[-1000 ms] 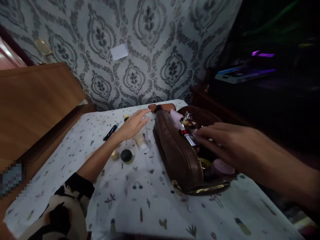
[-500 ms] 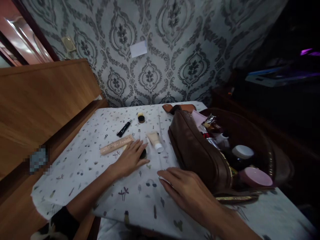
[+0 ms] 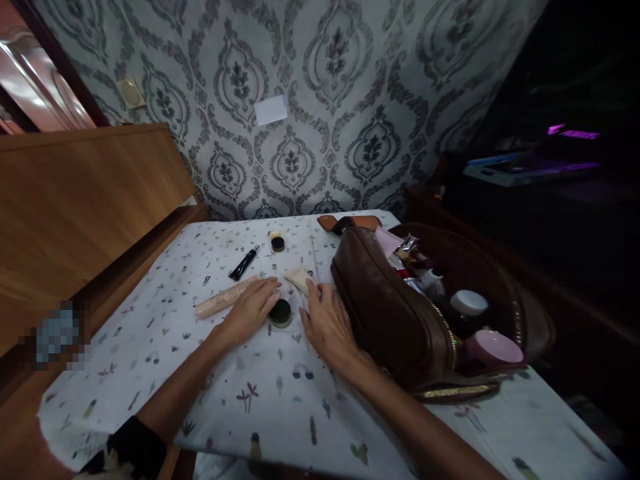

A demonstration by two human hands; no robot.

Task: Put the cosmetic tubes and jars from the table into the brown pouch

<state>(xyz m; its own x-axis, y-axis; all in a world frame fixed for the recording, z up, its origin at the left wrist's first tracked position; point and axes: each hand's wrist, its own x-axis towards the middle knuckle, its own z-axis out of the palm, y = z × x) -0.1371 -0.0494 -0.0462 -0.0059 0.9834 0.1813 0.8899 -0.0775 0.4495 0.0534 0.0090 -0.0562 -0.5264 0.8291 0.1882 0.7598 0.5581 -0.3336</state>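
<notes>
My left hand (image 3: 249, 311) rests on the patterned cloth with its fingers stretched out, beside a small round jar with a dark top (image 3: 281, 312). Its fingertips are at the jar's left edge. Under and behind that hand lies a long peach-coloured tube (image 3: 223, 300). My right hand (image 3: 327, 321) reaches over the capped end of a short cream tube (image 3: 297, 278), thumb and fingers apart; the cap is hidden beneath it. Farther back are a slim black tube with a silvery tip (image 3: 245, 263) and another small dark-topped pot (image 3: 277, 244).
On the right stands an open brown cosmetic bag (image 3: 385, 307), holding a white-lidded jar (image 3: 469, 302), a pink round container (image 3: 495, 348) and several tubes. A brown strap-like piece (image 3: 367, 222) lies behind it. A wooden panel (image 3: 90, 193) borders the left, a patterned wall the back.
My right hand has moved forward and left onto the cream tube. My left hand has shifted slightly left, uncovering the dark-topped jar. The view has turned a little.
</notes>
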